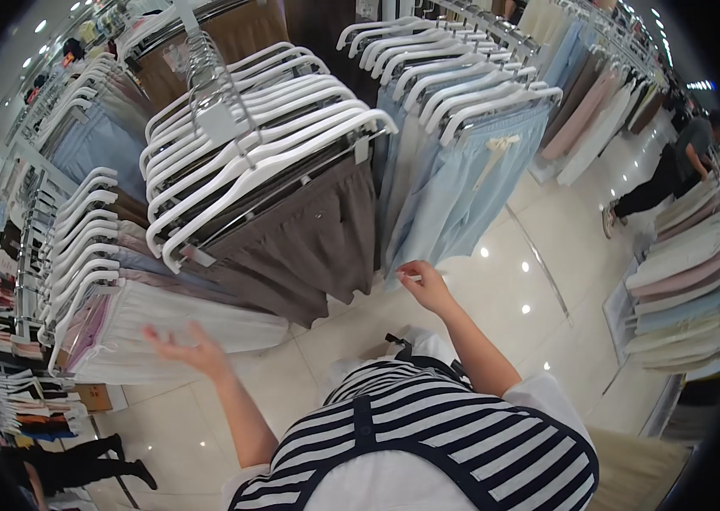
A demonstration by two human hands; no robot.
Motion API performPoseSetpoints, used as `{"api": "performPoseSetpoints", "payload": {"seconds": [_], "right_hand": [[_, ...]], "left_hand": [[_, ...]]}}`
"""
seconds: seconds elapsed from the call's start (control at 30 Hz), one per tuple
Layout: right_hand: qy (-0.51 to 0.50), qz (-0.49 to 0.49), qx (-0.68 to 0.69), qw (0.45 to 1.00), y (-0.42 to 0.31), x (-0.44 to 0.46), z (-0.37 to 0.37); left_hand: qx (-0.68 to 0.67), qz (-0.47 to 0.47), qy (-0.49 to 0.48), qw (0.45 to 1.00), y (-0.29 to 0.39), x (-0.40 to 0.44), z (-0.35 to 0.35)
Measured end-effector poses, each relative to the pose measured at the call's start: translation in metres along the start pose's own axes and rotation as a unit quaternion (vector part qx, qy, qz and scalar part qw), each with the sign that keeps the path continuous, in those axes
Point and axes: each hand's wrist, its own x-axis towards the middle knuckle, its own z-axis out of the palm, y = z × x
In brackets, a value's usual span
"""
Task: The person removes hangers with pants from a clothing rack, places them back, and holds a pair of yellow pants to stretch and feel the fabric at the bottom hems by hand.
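Note:
My left hand (185,347) is raised with its fingers spread, slightly blurred, in front of white trousers (172,319) on a white hanger. Nothing shows in it. Close to the hem of light blue trousers (471,183) with a pale drawstring bow, my right hand (426,288) is loosely curled, thumb and fingers apart, holding nothing visible. Whether it touches the fabric is unclear. Between and beyond the hands hang dark brown shorts (313,234), at the front of a row of white hangers (283,157).
More trousers on a rack (607,94) hang at the upper right. Folded-looking pale garments hang on a low rail (679,272) at the right. One person (675,166) stands there; another person's legs (100,460) show at lower left. Tiled floor (513,289) lies between the racks.

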Motion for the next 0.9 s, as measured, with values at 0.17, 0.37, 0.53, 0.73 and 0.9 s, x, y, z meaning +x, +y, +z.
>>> {"api": "performPoseSetpoints", "payload": {"seconds": [0.17,0.37,0.53,0.73,0.9], "right_hand": [[0.034,-0.02,-0.003,0.999,0.021,0.015,-0.056],[0.085,0.025,0.068,0.994,0.065,0.021,-0.128],[0.053,0.056,0.11,0.991,0.08,0.021,-0.139],[-0.031,0.043,0.163,0.985,0.071,0.004,-0.121],[-0.138,0.044,0.171,0.974,0.075,-0.015,-0.101]], "left_hand": [[-0.102,0.017,-0.029,0.994,0.083,-0.054,0.069],[-0.154,0.073,-0.21,0.963,0.167,-0.123,0.107],[-0.23,0.039,-0.346,0.909,0.215,-0.15,0.141],[-0.254,-0.017,-0.392,0.884,0.239,-0.152,0.175],[-0.262,-0.069,-0.407,0.872,0.224,-0.165,0.212]]}}
